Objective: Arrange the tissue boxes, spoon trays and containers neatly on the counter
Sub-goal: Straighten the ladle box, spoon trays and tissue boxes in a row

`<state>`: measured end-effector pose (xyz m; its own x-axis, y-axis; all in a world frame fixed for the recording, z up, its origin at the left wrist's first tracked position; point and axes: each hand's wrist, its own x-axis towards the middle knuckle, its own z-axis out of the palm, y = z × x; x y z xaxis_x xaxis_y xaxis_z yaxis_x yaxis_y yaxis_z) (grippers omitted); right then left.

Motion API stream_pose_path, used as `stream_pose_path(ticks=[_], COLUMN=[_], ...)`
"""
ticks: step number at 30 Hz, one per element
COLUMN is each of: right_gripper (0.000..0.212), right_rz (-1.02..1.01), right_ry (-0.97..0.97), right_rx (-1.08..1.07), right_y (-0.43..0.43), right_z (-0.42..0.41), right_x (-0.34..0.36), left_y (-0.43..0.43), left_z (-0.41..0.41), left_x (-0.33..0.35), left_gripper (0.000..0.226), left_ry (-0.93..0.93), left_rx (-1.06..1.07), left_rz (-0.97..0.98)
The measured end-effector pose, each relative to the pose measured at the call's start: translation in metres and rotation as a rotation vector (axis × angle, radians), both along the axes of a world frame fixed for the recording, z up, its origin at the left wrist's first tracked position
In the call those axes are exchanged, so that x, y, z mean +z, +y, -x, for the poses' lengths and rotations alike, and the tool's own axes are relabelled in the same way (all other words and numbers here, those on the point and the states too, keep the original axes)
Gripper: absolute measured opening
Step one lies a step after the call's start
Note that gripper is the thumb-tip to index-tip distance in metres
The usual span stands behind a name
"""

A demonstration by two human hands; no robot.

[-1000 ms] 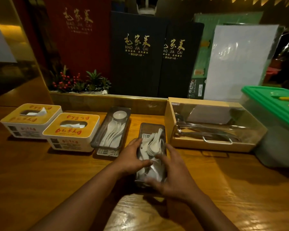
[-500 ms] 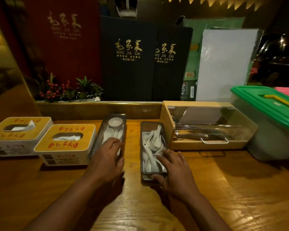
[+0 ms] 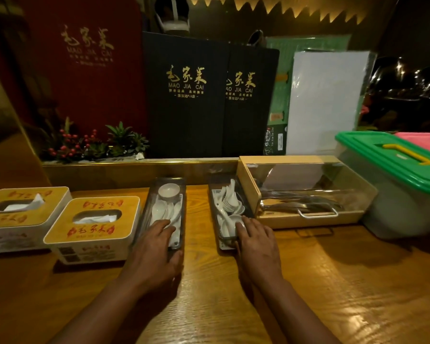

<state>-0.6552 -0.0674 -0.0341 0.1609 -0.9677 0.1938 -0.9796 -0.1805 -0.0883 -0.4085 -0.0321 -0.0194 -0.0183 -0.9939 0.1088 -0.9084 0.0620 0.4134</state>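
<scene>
Head view, counter: a wooden counter (image 3: 333, 281) ran across the frame, with a brass-coloured ledge along its back edge
Left hand: the left hand (image 3: 154, 254) lay flat on the near end of the left spoon tray (image 3: 168, 209), fingers spread and reaching in over the white ceramic spoons (image 3: 164, 211), thumb against the tray's near edge; nothing was clenched
Right hand: the right hand (image 3: 256, 244) rested on the near end of the right spoon tray (image 3: 227, 212), fingertips loosely on the spoons, not closed around anything
Left tray contents: spoons and a small white dish (image 3: 168, 191) at the far end
Tray positions: both trays stood lengthwise, side by side but apart; the right one was touching or just beside the wooden cutlery box (image 3: 303, 192)
Cutlery box: clear lid, metal utensils inside, metal handle at the front
Tissue boxes: the far-left tissue box (image 3: 23, 217) and the second tissue box (image 3: 94, 227) sat at the left, white with yellow tops and red Chinese characters I could not read; the second stood just beside the left tray
Container: a green-lidded plastic container (image 3: 395, 184) with a yellow handle stood at the right
Writing: two black menus (image 3: 186, 95) read "MAO JIA CAI" in gold; a red menu (image 3: 85, 58) carried the same words, dimmer
Rest: a berry-and-leaf decoration (image 3: 92, 145) sat behind the ledge
</scene>
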Motion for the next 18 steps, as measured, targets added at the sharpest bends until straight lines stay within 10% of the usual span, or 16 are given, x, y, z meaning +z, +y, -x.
stream_pose_path(ticks=[18], right_gripper=[0.067], right_rz=[-0.023], right_ry=[-0.037], right_rx=[0.025], right_y=[-0.021], right_z=[-0.020], right_x=[0.003], left_y=[0.025], left_z=[-0.020], left_x=[-0.002], left_gripper=[0.067], left_ry=[0.087], left_rx=[-0.011], left_rz=[0.150])
